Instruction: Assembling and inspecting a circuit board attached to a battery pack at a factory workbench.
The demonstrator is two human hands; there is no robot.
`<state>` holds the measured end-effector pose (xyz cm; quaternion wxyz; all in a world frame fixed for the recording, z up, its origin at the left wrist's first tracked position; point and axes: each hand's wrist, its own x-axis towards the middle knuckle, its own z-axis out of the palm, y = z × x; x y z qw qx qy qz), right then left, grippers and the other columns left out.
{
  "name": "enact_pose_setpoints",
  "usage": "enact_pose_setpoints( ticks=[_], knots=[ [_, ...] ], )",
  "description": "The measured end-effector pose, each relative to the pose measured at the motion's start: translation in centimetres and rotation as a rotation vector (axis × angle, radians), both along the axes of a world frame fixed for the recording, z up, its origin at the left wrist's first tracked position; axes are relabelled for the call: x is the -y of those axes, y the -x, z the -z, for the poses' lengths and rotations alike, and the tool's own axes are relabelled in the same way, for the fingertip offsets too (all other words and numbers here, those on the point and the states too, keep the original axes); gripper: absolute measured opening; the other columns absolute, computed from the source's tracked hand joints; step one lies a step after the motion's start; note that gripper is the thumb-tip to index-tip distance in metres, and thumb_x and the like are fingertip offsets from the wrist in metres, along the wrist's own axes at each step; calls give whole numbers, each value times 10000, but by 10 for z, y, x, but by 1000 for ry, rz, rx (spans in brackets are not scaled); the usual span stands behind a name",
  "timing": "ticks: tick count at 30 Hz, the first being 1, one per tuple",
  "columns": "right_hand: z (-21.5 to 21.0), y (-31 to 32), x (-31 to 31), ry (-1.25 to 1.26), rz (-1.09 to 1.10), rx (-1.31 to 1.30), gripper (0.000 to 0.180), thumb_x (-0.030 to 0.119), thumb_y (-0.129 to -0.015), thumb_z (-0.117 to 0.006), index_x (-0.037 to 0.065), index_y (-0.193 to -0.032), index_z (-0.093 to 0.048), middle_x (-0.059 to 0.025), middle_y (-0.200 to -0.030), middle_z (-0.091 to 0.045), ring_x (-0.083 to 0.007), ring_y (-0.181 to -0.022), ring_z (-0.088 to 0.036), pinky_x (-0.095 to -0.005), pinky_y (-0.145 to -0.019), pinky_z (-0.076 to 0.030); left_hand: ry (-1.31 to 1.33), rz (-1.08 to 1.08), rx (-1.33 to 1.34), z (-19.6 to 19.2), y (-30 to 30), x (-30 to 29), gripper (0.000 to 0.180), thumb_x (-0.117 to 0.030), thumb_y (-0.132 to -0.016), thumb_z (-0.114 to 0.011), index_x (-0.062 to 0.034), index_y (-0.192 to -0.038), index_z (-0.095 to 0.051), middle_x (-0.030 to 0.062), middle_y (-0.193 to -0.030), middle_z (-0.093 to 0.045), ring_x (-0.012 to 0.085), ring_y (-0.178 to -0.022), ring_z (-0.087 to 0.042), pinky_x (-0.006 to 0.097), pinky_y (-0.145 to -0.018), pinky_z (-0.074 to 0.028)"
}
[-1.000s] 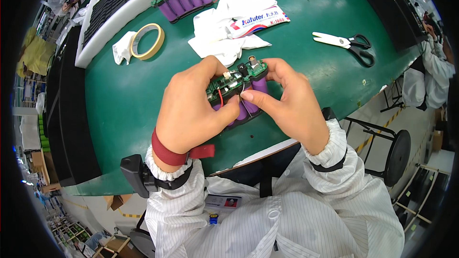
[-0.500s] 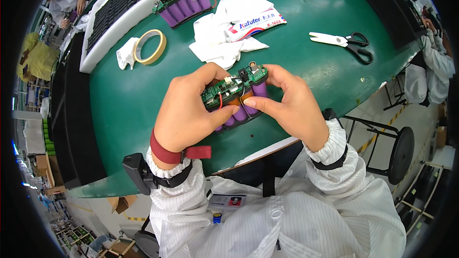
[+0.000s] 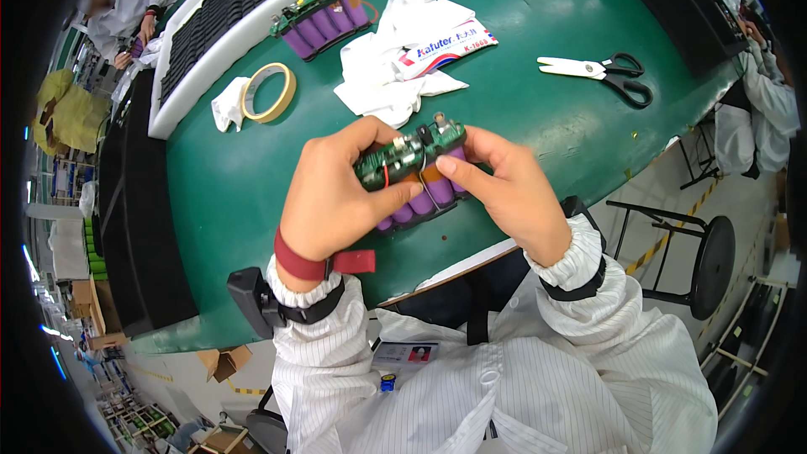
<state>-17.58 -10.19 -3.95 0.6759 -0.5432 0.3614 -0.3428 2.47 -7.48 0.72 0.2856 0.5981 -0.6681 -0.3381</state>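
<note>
Between my hands, just above the near part of the green table, is a battery pack of purple cells with a green circuit board along its top. My left hand grips its left end, thumb across the front of the cells. At the right end my right hand holds it, the thumb pressed near the board's edge and the fingers behind. A thin wire runs down the front of the cells. A red strap circles my left wrist. The pack's back side is hidden by my fingers.
Beyond the pack lie white cloths with a white glue tube and a second battery pack. A tape roll sits left, black-handled scissors right. A white foam tray of black parts stands far left. Other people work at both sides.
My right thumb has moved slightly up along the pack toward the board. Both hands keep their hold, and the whole view has shifted a little.
</note>
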Motion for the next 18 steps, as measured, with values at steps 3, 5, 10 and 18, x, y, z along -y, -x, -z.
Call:
enact_pose_setpoints(
  ticks=[3,5,10,18],
  knots=[
    [19,-10,4,-97,12,146,303,66,-982,-562,-47,-1247,-466,-108,-1119,-638,-128,-987,-611,-285,-854,-500,-15,-33,-131,22,-12,10,525,-102,-668,-860,5,-1112,-602,118,-873,-692,199,-766,-651,316,-721,-512],
    [13,-9,0,-118,1,171,301,61,-982,-560,-45,-1247,-463,-117,-1116,-639,-128,-996,-609,-284,-860,-500,-44,20,-180,19,-25,4,840,-225,-708,-878,-19,-1394,-440,178,-1226,-620,254,-1055,-620,352,-871,-512],
    [13,-5,-13,-125,74,174,310,61,-987,-552,-43,-1264,-458,-123,-1122,-635,-131,-1016,-607,-275,-870,-496,-58,-371,-437,35,-28,-35,978,-370,-784,-834,33,-1485,-284,250,-1374,-484,347,-1212,-547,394,-929,-511],
    [-12,2,-38,-233,5,404,324,97,-988,-578,-36,-1267,-482,-113,-1174,-626,-134,-1046,-601,-292,-946,-478,24,-474,-976,42,42,-82,401,-171,-917,-705,10,-1231,-535,77,-1149,-628,119,-985,-609,288,-882,-491]
  ],
)
